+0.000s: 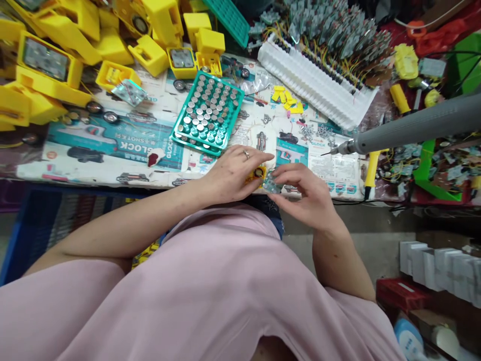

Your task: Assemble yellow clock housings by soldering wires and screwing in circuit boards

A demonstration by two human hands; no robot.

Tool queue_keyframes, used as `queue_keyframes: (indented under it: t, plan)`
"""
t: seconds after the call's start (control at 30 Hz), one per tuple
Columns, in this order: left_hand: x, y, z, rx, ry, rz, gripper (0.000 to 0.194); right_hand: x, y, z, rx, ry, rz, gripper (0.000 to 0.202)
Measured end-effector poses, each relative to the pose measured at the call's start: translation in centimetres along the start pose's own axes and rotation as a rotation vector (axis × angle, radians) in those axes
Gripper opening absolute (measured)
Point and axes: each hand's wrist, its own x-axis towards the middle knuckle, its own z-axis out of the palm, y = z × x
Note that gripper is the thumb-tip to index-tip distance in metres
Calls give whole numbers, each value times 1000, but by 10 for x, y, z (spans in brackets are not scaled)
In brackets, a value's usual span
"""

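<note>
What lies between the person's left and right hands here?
In the head view, a yellow piece held in the left hand and, beside it, a greyish piece held in the right hand.

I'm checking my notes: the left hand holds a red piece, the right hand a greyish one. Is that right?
Not quite. The head view shows the left hand holding a yellow piece, not a red one; the right hand does hold a greyish piece.
</note>
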Motion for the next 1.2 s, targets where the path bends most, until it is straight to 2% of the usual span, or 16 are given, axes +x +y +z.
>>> queue_keyframes:
  t: [0.1, 0.17, 0.3, 0.47, 0.63, 0.7, 0.83, 0.9, 0.97, 1.07, 1.2]
  plan:
    - [2, -3, 0, -5, -60, 42, 21, 3, -7, -4, -117, -82, -140, 24]
    - [2, -5, 1, 3, -32, 76, 14, 4, -9, -5, -148, -88, -160, 25]
    - [-3, -6, -1, 68, 87, 120, 17, 1, -3, 1, -106, 36, -65, 27]
    - [-17, 5, -4, 114, 82, 91, 27, -7, 8, 12, 15, 159, 119, 21]
    - [-28, 7, -3, 316, 94, 127, 32, -8, 9, 17, 102, 229, 184, 13]
    - [-25, -1, -9, 365, 52, 192, 31, -7, 8, 19, 126, 226, 176, 10]
    - [-11, -21, -31, 367, -136, 269, 34, -2, 8, 26, 122, 221, 180, 5]
    - [-8, -25, -38, 357, -184, 268, 36, 0, 8, 28, 133, 237, 198, 8]
    - [-10, -25, -39, 347, -177, 259, 37, 0, 8, 28, 147, 216, 198, 15]
    - [-20, -20, -31, 313, -109, 196, 40, -1, 7, 24, 108, 157, 180, 21]
    - [-32, -14, -22, 260, -65, 119, 41, -2, 6, 20, 0, 139, 129, 14]
